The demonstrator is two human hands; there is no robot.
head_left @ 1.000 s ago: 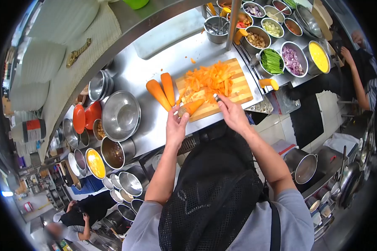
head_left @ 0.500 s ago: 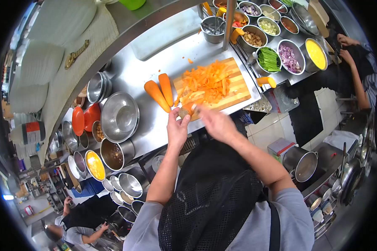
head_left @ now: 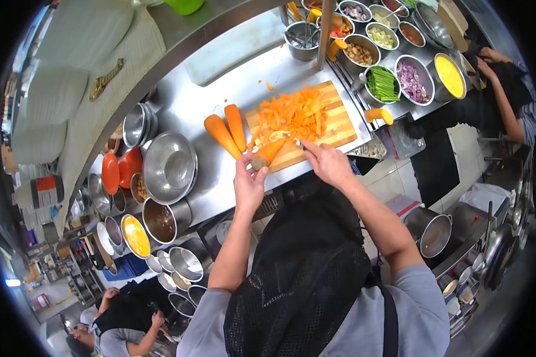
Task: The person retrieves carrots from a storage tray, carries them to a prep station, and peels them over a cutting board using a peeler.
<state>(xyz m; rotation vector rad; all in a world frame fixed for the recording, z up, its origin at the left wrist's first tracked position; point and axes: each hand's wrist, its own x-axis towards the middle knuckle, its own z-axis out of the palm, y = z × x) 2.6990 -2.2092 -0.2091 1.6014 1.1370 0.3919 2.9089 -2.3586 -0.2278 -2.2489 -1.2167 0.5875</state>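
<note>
My left hand [head_left: 249, 181] is closed on the thick end of a carrot [head_left: 268, 153] at the cutting board's near left corner. Beside the carrot's tip, my right hand [head_left: 327, 163] grips a small peeler [head_left: 301, 143], mostly hidden by the fingers. A heap of orange carrot shavings [head_left: 295, 116] covers much of the striped wooden cutting board [head_left: 339, 126]. Two more carrots, one larger [head_left: 221, 135] and one slimmer [head_left: 235, 127], lie side by side on the steel counter, left of the board.
Metal bowls [head_left: 171, 166] stand on the left. At the upper right are pots of green vegetables [head_left: 382, 84], chopped onion [head_left: 411, 82] and yellow liquid [head_left: 449, 75]. A steel post [head_left: 324, 35] rises behind the board. Co-workers [head_left: 122, 318] stand lower left and at the right [head_left: 506, 98].
My right hand moved left over the carrot, then back right with the peeler. My left hand stayed on the carrot. The lower-left co-worker shifted.
</note>
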